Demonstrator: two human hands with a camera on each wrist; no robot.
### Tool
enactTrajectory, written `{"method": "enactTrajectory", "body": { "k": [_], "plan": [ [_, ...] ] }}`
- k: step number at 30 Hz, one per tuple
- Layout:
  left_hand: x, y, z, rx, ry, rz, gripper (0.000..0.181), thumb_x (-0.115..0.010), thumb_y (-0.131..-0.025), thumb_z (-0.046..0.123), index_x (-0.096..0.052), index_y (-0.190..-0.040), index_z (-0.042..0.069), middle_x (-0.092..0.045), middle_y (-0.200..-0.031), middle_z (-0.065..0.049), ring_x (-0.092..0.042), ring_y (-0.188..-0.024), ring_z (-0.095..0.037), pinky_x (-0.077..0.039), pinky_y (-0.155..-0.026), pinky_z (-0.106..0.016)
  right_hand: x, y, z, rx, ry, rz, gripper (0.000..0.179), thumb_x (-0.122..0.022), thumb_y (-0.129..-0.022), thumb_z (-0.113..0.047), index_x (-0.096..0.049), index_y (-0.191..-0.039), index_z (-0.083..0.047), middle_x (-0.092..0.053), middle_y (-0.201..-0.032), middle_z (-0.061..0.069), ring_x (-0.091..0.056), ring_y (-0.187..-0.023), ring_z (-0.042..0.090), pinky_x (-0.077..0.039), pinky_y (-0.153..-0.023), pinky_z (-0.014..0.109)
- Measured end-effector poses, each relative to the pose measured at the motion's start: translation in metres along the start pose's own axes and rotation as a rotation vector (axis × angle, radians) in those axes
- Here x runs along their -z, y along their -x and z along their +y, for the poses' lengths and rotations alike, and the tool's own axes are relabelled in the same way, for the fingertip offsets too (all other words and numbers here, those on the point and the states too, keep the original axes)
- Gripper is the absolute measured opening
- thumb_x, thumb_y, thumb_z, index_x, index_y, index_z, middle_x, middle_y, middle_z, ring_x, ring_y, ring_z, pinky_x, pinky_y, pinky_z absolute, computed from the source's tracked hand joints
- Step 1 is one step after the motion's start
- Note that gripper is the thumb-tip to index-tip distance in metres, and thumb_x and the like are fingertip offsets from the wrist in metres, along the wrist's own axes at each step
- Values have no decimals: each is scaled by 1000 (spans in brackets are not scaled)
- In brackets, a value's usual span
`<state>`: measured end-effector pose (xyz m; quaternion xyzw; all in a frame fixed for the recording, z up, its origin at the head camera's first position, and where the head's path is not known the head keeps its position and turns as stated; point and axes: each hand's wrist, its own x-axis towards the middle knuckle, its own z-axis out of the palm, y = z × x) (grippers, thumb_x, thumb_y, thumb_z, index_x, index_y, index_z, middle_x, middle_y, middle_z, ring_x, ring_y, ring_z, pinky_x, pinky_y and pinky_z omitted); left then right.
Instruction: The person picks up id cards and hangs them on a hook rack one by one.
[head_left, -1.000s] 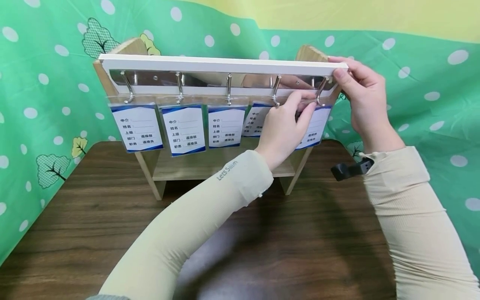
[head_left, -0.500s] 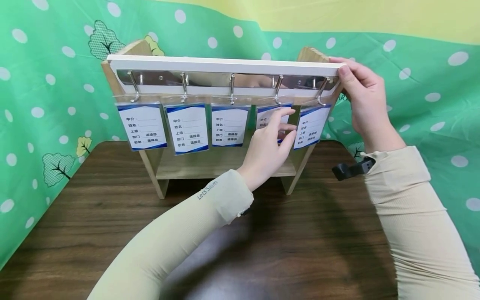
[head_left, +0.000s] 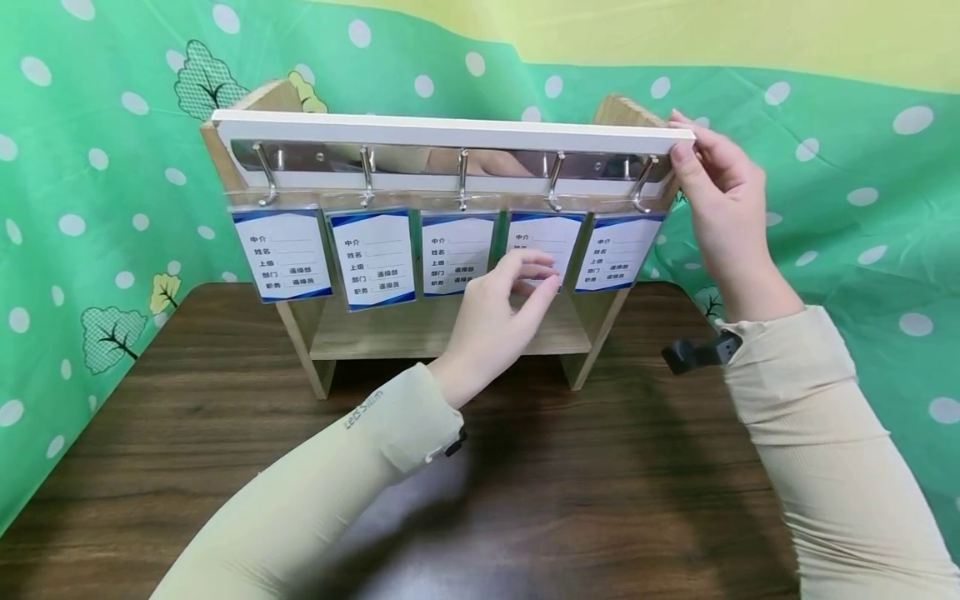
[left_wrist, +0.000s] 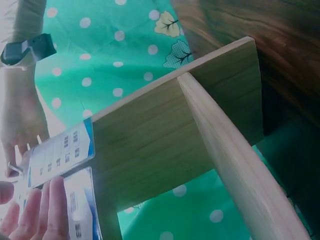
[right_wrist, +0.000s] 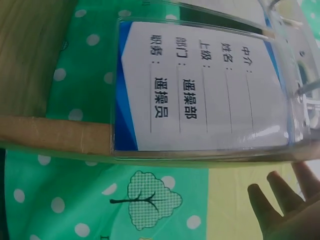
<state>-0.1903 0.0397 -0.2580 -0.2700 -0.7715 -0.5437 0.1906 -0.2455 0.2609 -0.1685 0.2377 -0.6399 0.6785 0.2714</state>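
Several clear-sleeved ID badges, such as the leftmost badge [head_left: 283, 254] and the rightmost badge [right_wrist: 205, 90], hang in a row from the hooks of a white hook rack [head_left: 450, 129]. The rack is mounted on a wooden stand [head_left: 450, 333]. My left hand [head_left: 498, 317] hovers before the fourth badge [head_left: 551, 227], fingers loosely bent and nothing held. It partly covers that badge. At the rack's right end, my right hand [head_left: 723, 192] has its thumb on the front and fingers behind. Three of its fingers [right_wrist: 285, 192] show in the right wrist view, spread near the edge.
The stand sits on a dark wood table [head_left: 600, 483], close to a green dotted cloth backdrop [head_left: 862, 250] with tree prints. A black strap piece [head_left: 697, 354] sticks out from the right sleeve cuff.
My left hand has drawn away from the rightmost badge, moving left and down toward me. The fourth and fifth badges swung and settled. My right hand's wrist has dropped slightly.
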Motion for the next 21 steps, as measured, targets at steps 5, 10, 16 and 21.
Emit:
{"method": "enactTrajectory", "body": {
  "k": [5, 10, 16, 21],
  "plan": [
    [12, 9, -6, -17, 8, 11, 22, -54, -94, 27, -60, -110, 13, -65, -106, 6, -58, -86, -3, -49, -65, -23, -3, 6, -6, 25, 216, 34, 30, -59, -90, -11, -62, -120, -9, -51, -136, 4, -45, -127, 15, -33, -105, 25],
    [29, 21, -10, -51, -45, 47, 21, -55, -94, 27, -64, -104, 12, -65, -103, 5, -57, -86, -2, -50, -64, -24, -16, 21, -21, 37, 460, 93, 38, -57, -92, -17, -54, -130, -15, -46, -140, -2, -45, -126, 12, -34, -105, 27],
    [56, 52, -24, -68, -220, 51, 22, -54, -94, 29, -64, -109, 15, -62, -112, 5, -57, -102, -5, -50, -81, -24, -30, 51, -31, 140, 627, 110, 49, -56, -91, -17, -43, -138, -11, -36, -146, -2, -32, -133, 6, -27, -108, 28],
    [77, 79, -37, -76, -484, 64, 35, -54, -93, 38, -62, -118, 15, -58, -125, 2, -50, -118, -15, -42, -96, -38, -25, 77, -10, 162, 766, 59, 62, -56, -92, -25, -28, -145, -11, -18, -154, -2, -11, -140, 5, -7, -112, 25]
  ]
}}
